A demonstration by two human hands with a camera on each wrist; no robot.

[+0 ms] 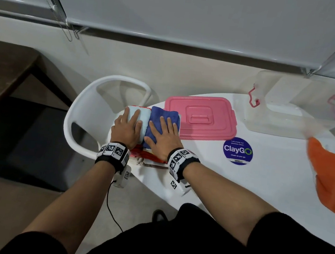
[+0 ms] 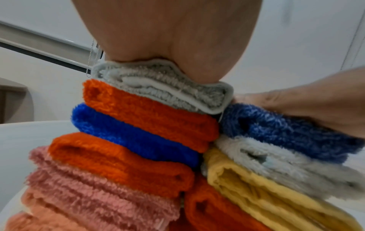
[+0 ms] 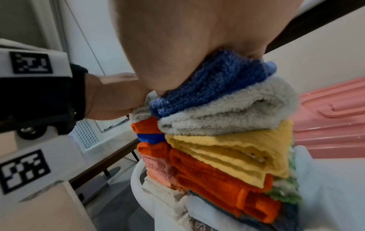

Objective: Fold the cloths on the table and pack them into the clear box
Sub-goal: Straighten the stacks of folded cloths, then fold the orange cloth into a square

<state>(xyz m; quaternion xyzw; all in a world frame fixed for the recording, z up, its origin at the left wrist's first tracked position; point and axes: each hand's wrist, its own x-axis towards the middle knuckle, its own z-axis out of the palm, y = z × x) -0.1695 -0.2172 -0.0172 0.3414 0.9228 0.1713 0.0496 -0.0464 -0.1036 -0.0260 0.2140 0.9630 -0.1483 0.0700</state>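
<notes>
Pressing down on two side-by-side stacks of folded cloths at the table's (image 1: 259,189) left edge, both hands lie flat with fingers straight and slightly spread. The left hand (image 1: 127,128) rests on the pale grey cloth (image 1: 141,113) topping the left stack (image 2: 122,148); the right hand (image 1: 162,135) rests on the dark blue cloth (image 1: 164,116) topping the right stack (image 3: 227,140). Folding looks nearly done, though one orange cloth (image 1: 332,177) lies loose at the right. The clear box (image 1: 292,120) stands empty and well apart at the far right, its pink lid (image 1: 201,118) just beside the stacks. Next, probably, each hand must curl round a stack's sides, squeeze it together and carry it across without it toppling.
</notes>
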